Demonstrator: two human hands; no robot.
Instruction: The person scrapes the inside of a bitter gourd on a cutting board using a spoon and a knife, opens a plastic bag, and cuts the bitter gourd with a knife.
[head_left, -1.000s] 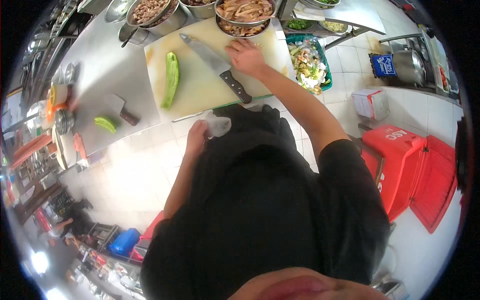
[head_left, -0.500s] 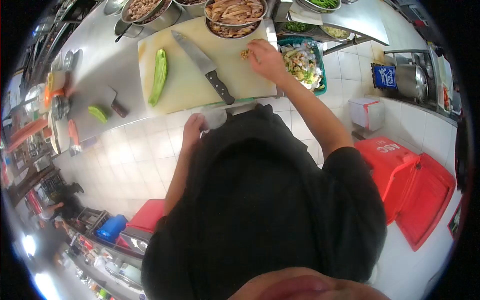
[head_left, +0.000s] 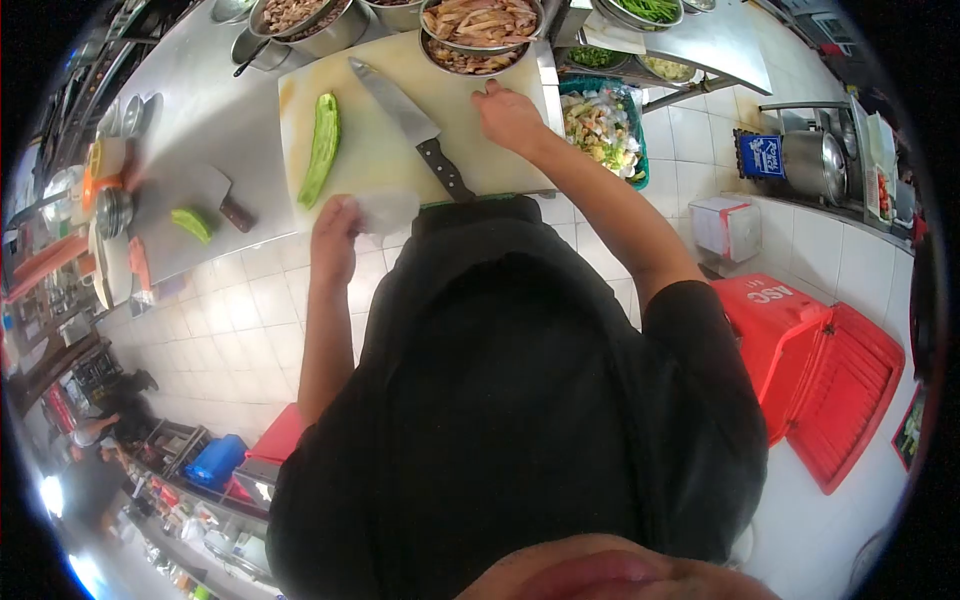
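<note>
My left hand (head_left: pixel 337 225) is closed on the left end of a thin, translucent plastic piece (head_left: pixel 390 212) at the front edge of the cutting board (head_left: pixel 285 105). Whether that piece is a bag or a sheet is unclear. Over the board's right side, my right hand (head_left: pixel 510 118) has its fingers drawn together; what they hold, if anything, is hidden. A large knife (head_left: pixel 405 110) with a black handle lies between my hands, its handle toward me. Left of it rests a long, peeled green gourd-like vegetable (head_left: pixel 321 150).
Stacked metal bowls of sliced food (head_left: pixel 480 25) stand behind my right hand. A green basket (head_left: pixel 640 135) of scraps sits right of the board. On the steel counter at left lie a cleaver (head_left: pixel 226 190) and a green vegetable piece (head_left: pixel 191 225). A red bin (head_left: pixel 770 330) stands open at right.
My left hand has moved left and up with the plastic piece. My right hand has shifted slightly left, and the small brown bits beside it no longer show.
</note>
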